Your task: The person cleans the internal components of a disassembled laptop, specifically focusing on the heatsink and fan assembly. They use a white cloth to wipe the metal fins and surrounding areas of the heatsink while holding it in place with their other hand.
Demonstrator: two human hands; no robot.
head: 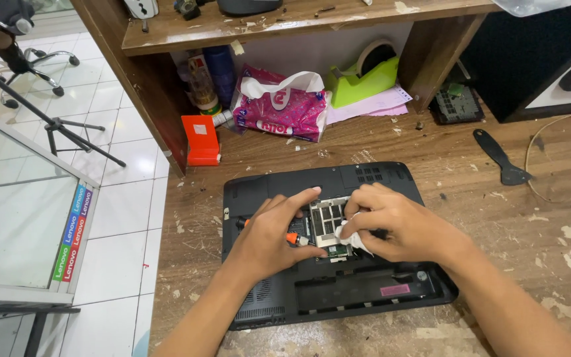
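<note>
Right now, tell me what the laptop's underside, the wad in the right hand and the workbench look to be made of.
Laptop underside: matt black plastic, probably; moulded vent slots, dull sheen.
Wad pinched by the right hand: white, crumpled and soft, so tissue or cloth; cannot tell which.
Workbench: bare brown wood with visible grain, scuffed, flecked with pale residue.

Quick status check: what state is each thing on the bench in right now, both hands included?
laptop: upside down, bottom panel off, board exposed
left hand: closed on an orange-tipped tool
right hand: pressing a white cloth on the board
black scraper: lying flat, untouched
green tape dispenser: upright, roll loaded
pink plastic bag: slumped against the shelf
</note>
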